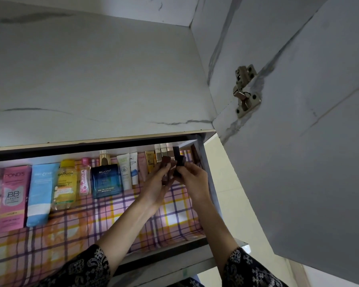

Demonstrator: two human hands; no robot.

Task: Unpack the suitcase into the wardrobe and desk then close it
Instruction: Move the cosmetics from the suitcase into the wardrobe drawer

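Both patterned sleeves [85, 266] reach in from six o'clock over the wardrobe shelf [170, 248] and its checked liner [81, 228]. The left hand [155, 183] is curled round a bunch of brown lipsticks [166, 165], held roughly upright. The right hand [194, 179], close at its three o'clock, pinches a dark lipstick [178, 169] by the lower end. Just past the fingertips, at twelve o'clock, standing lipsticks [162, 151] line the back right corner. The free spot seems to lie toward one o'clock, nearer the right hand, so the tube should go down upright. From there, bottles and tubes [104, 179] run off toward nine o'clock. The suitcase is out of view.
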